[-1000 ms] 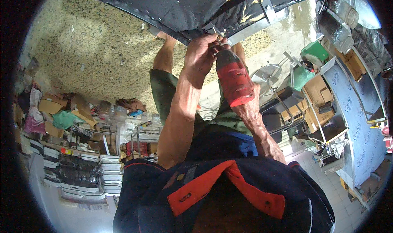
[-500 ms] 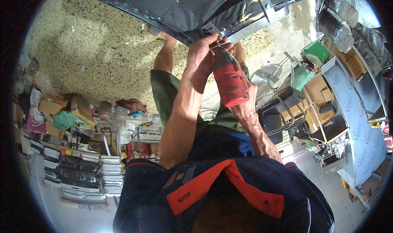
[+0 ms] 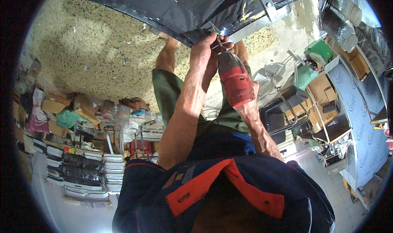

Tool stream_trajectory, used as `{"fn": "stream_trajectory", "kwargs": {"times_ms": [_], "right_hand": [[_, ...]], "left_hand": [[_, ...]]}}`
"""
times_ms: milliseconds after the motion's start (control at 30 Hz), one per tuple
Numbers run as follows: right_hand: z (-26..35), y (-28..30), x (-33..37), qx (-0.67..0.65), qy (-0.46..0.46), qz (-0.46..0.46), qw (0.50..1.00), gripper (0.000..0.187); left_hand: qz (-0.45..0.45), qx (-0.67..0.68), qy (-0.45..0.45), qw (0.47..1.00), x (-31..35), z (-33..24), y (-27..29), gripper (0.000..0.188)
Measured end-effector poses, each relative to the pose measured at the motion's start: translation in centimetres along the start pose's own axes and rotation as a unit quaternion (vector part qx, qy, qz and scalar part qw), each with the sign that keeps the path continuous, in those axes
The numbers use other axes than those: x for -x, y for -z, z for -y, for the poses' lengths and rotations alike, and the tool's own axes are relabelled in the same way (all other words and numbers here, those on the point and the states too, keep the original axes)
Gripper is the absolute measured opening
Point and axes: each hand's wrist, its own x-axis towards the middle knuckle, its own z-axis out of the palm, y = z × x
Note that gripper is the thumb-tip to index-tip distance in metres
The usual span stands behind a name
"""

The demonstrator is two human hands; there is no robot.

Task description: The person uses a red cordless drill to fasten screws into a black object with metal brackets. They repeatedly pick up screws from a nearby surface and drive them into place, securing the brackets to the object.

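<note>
My right hand (image 3: 248, 111) is wrapped round a red and dark grey power drill (image 3: 237, 83), most of its fingers hidden under the tool's body. The drill's thin bit (image 3: 220, 41) points up and away, toward the lower edge of a black-covered panel (image 3: 163, 12). Close beside the bit tip, my left hand (image 3: 201, 49) is closed, thumb and fingers pinched at the panel's edge; what they hold is too small to make out. A narrow metal piece (image 3: 215, 28) sticks out just beyond the fingertips. Along the panel's edge runs a silver metal strip (image 3: 254, 26).
A metal bracket (image 3: 267, 6) crosses the panel at the right. Further right stand a round fan (image 3: 270, 72), a black chair (image 3: 280, 114), cardboard boxes (image 3: 322, 90) and a film-covered sheet (image 3: 360, 118). Clutter and stacked trays (image 3: 84, 169) lie to the left over the speckled floor (image 3: 90, 49).
The drill has shifted slightly right and tilted a little. A bright spot of light now shows on the panel's edge by the bit. My left hand stays pinched there.
</note>
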Motion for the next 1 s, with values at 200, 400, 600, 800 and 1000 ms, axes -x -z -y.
{"fn": "stream_trajectory", "kwargs": {"times_ms": [200, 400, 600, 800, 1000], "right_hand": [[-0.2, -1.1, -0.2, -0.122, -0.011, -0.029, 0.992, 0.055], [1.3, -0.6, -0.4, -0.072, -0.010, -0.031, 0.997, 0.048], [2.1, -0.3, 0.2, -0.017, 0.042, -0.035, 0.998, 0.039], [1.9, -0.3, 0.5, -0.009, 0.050, -0.037, 0.998, 0.030], [1.6, -1.2, 0.0, -0.019, 0.046, -0.017, 0.999, 0.021]], "left_hand": [[-0.046, -0.022, -0.055, 0.997, 2.0, 0.8, -1.6, 0.029], [-0.154, -0.400, -0.366, 0.826, 9.9, 4.3, -4.7, 0.036], [-0.044, -0.581, -0.489, 0.649, 11.3, 6.4, -5.7, 0.046], [-0.051, -0.584, -0.493, 0.643, 11.0, 6.0, -5.5, 0.037], [-0.040, -0.589, -0.506, 0.629, 11.0, 5.4, -5.3, 0.036]]}}
